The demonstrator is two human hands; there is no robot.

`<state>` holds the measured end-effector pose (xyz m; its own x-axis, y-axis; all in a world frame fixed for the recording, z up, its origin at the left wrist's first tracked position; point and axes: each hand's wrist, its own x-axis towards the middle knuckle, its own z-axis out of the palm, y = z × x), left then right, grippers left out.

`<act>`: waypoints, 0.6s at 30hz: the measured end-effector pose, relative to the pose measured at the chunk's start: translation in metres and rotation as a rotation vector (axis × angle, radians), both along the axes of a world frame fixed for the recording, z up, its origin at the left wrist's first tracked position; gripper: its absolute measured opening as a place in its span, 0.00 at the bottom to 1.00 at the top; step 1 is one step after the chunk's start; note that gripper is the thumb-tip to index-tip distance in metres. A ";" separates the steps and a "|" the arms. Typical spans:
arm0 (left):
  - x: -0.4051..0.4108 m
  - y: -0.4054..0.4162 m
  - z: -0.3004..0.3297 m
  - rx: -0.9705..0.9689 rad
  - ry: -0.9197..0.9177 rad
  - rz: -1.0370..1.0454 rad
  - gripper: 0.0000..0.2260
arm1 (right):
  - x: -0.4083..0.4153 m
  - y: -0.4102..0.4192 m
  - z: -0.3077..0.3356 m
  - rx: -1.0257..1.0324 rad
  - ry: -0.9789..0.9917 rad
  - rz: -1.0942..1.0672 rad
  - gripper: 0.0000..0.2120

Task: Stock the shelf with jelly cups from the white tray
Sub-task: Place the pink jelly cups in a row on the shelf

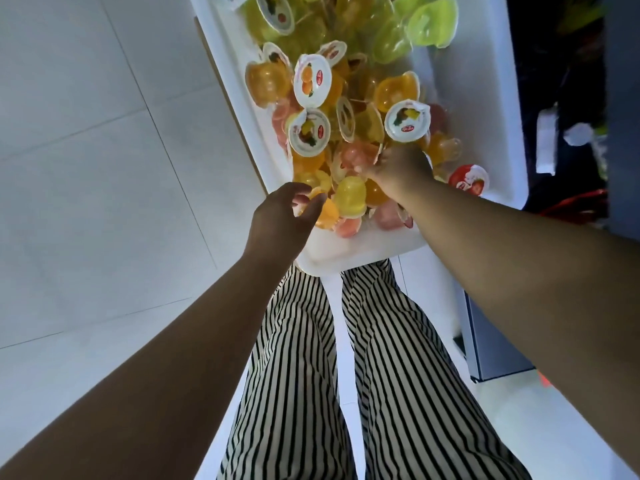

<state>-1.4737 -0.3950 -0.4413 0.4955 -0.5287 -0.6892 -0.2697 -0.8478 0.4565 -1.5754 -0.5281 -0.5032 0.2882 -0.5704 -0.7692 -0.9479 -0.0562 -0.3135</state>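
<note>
A white tray [349,252] lies in front of me, piled with several jelly cups in orange, yellow, pink and green, many with white picture lids. My left hand [277,220] reaches over the tray's near edge, with thumb and fingers curled round an orange jelly cup [327,213]. My right hand [398,169] is deeper in the pile, its fingers bent down onto a pink jelly cup [355,157]; the fingertips are hidden among the cups. A yellow jelly cup [349,199] sits between the two hands.
Pale floor tiles [86,168] spread to the left. A dark shelf unit [568,98] with goods stands along the right, with a grey panel [495,341] below it. My striped trousers [346,375] fill the lower middle.
</note>
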 end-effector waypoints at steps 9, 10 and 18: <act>0.013 -0.038 0.006 -0.118 -0.016 -0.180 0.17 | -0.013 -0.004 0.019 0.059 -0.152 -0.308 0.11; 0.013 -0.044 0.006 -0.124 -0.014 -0.222 0.17 | -0.011 -0.006 0.017 0.081 -0.149 -0.312 0.10; 0.012 -0.054 -0.008 -0.093 -0.028 -0.384 0.18 | 0.005 -0.017 0.002 0.041 -0.053 -0.288 0.13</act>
<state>-1.4621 -0.4487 -0.4492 0.2676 -0.7387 -0.6186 -0.5725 -0.6383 0.5146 -1.5702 -0.5450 -0.5017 0.1595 -0.6031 -0.7815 -0.9054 0.2262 -0.3594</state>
